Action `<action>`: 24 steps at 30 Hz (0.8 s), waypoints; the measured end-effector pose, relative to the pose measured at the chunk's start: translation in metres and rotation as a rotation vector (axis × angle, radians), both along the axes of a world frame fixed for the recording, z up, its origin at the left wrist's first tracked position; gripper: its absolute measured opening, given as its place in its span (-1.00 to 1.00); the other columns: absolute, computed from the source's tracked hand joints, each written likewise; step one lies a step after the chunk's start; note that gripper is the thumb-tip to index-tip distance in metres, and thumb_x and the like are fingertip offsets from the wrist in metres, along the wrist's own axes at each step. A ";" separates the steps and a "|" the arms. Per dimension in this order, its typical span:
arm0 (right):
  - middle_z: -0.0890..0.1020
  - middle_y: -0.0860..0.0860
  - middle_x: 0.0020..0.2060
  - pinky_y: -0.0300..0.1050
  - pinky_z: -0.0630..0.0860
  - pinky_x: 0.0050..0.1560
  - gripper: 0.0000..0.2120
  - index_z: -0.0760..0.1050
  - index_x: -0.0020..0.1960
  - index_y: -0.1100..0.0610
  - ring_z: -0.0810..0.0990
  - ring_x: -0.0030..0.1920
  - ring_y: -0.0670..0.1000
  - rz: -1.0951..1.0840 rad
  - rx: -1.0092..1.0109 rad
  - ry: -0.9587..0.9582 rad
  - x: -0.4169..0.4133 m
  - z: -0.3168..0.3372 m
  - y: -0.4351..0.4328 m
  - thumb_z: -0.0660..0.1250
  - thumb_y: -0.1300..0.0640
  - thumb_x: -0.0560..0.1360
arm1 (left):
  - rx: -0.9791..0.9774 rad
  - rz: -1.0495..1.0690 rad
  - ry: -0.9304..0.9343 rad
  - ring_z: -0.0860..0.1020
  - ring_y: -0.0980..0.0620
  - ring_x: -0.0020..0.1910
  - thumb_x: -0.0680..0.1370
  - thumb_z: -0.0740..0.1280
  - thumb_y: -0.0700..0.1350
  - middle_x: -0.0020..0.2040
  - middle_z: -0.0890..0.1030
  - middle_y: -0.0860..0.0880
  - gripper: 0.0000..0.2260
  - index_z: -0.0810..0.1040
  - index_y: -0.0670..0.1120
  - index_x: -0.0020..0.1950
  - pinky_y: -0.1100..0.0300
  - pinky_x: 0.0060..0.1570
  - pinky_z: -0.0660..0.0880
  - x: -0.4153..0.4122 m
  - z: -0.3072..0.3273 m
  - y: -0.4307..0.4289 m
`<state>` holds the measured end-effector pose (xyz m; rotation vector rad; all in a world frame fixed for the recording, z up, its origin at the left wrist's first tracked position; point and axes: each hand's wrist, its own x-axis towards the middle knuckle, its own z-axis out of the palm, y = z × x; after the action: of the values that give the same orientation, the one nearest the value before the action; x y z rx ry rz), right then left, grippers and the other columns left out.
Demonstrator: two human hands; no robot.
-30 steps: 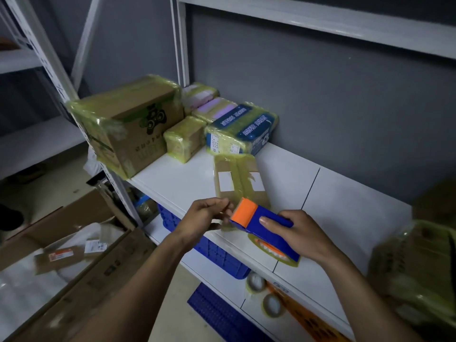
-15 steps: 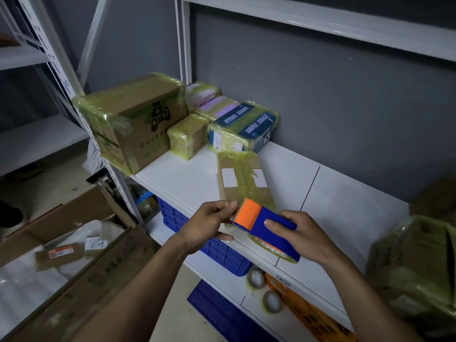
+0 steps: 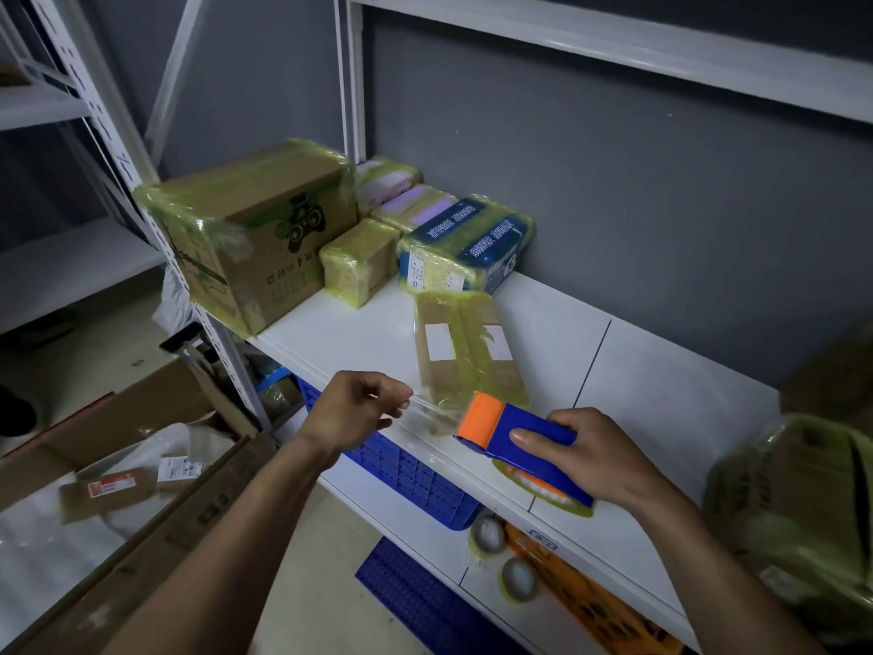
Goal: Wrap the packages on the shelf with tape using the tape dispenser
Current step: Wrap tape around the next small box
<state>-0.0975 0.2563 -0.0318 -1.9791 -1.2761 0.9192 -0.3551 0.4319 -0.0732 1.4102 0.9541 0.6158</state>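
Tape strip (image 3: 431, 412) runs left from the orange mouth of the tape dispenser (image 3: 515, 430) to the left hand (image 3: 352, 411). Thumb and curled fingertips pinch its free end. The strip is blurred, so the exact pinch point is unclear. Right hand (image 3: 590, 458) is wrapped round the dispenser's blue body and holds it at the front edge of the shelf (image 3: 661, 385).

Flat package (image 3: 465, 352) lies just behind the dispenser mouth. Can't tell whether its near end touches the orange part. Its long axis runs straight away from the dispenser toward the blue package (image 3: 465, 245) at the back, so the pulled strip sits crosswise at its near end. Left hand is left of the dispenser and clear of the package. The right hand, with the dispenser, is nearer.

My read: the strip has to go back and down onto that near end.

Versus half a second ago, the left fingers were at the mouth and have now drawn off left, opening a span of tape. Dispenser and package are roughly where they were.
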 end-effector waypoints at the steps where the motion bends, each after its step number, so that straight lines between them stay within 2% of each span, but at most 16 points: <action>1: 0.74 -0.12 -0.24 -0.26 0.58 -0.30 -0.34 0.61 -0.10 0.04 0.74 -0.24 -0.09 0.009 0.006 -0.033 -0.001 0.002 0.002 0.40 -0.55 0.24 | -0.001 0.006 0.007 0.70 0.04 -0.14 0.59 0.43 -0.11 -0.13 0.73 -0.03 -0.89 0.75 -0.05 -0.10 0.20 -0.13 0.64 -0.001 -0.005 0.001; 5: 0.72 -0.16 -0.27 -0.31 0.54 -0.35 -0.34 0.61 -0.15 0.01 0.73 -0.26 -0.13 0.035 -0.052 -0.124 -0.001 0.007 0.009 0.44 -0.59 0.22 | -0.004 0.143 -0.012 0.68 0.08 -0.21 0.60 0.42 -0.13 -0.13 0.71 -0.01 -0.85 0.74 -0.02 -0.15 0.26 -0.20 0.61 -0.011 -0.020 0.010; 8: 0.69 -0.23 -0.33 -0.39 0.46 -0.39 -0.40 0.60 -0.18 0.00 0.69 -0.31 -0.20 0.044 -0.101 -0.219 0.001 0.008 0.014 0.45 -0.55 0.22 | 0.002 0.143 -0.003 0.69 0.07 -0.17 0.60 0.41 -0.08 -0.14 0.70 0.02 -0.87 0.72 -0.02 -0.12 0.25 -0.21 0.61 -0.014 -0.028 0.015; 12: 0.63 -0.22 -0.40 -0.30 0.47 -0.38 -0.32 0.52 -0.25 0.00 0.65 -0.38 -0.19 -0.038 -0.048 -0.322 -0.005 0.008 0.024 0.42 -0.63 0.17 | -0.068 0.233 -0.055 0.69 0.04 -0.11 0.60 0.41 -0.02 -0.09 0.69 0.04 -0.89 0.69 -0.03 -0.03 0.24 -0.21 0.62 -0.003 -0.041 0.009; 14: 0.61 -0.20 -0.43 -0.31 0.47 -0.39 -0.33 0.49 -0.25 -0.02 0.65 -0.37 -0.18 -0.052 -0.040 -0.393 -0.006 0.011 0.027 0.39 -0.64 0.16 | -0.031 0.295 -0.032 0.69 0.06 -0.11 0.58 0.43 0.03 -0.07 0.70 0.07 -0.89 0.68 0.01 -0.03 0.24 -0.15 0.61 0.001 -0.049 0.005; 17: 0.68 -0.18 -0.23 -0.19 0.64 -0.23 -0.33 0.45 -0.16 -0.05 0.71 -0.20 -0.10 -0.024 -0.094 -0.465 -0.007 0.015 0.033 0.33 -0.62 0.14 | 0.061 0.357 0.063 0.64 0.16 -0.07 0.58 0.42 0.05 -0.08 0.69 0.13 -0.92 0.65 0.08 -0.07 0.30 -0.19 0.53 0.008 -0.059 -0.002; 19: 0.69 -0.14 -0.10 -0.08 0.70 -0.11 -0.30 0.43 -0.10 -0.05 0.71 -0.11 -0.03 -0.003 -0.151 -0.505 -0.007 0.017 0.038 0.30 -0.63 0.11 | 0.040 0.383 0.067 0.63 0.16 -0.06 0.59 0.41 0.03 -0.08 0.68 0.12 -0.92 0.63 0.07 -0.08 0.27 -0.23 0.50 0.015 -0.062 -0.004; 21: 0.69 -0.10 -0.02 -0.06 0.70 -0.09 -0.29 0.43 -0.05 -0.05 0.71 -0.06 0.01 0.003 -0.196 -0.544 -0.008 0.017 0.044 0.30 -0.62 0.12 | 0.021 0.395 0.073 0.63 0.14 -0.04 0.60 0.39 0.01 -0.07 0.68 0.09 -0.91 0.62 0.06 -0.08 0.25 -0.21 0.48 0.022 -0.065 -0.004; 24: 0.69 -0.05 0.05 -0.10 0.67 -0.12 -0.31 0.43 0.04 -0.03 0.69 -0.02 0.01 -0.009 -0.239 -0.624 -0.006 0.012 0.053 0.42 -0.56 0.24 | 0.020 0.409 0.076 0.62 0.09 -0.03 0.62 0.38 -0.02 -0.04 0.66 0.05 -0.90 0.61 0.02 -0.07 0.26 -0.17 0.47 0.033 -0.071 -0.005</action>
<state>-0.1032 0.3090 -0.0195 -2.5823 -1.5301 0.4684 -0.3218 0.4272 -0.1442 1.2698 1.3153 0.8803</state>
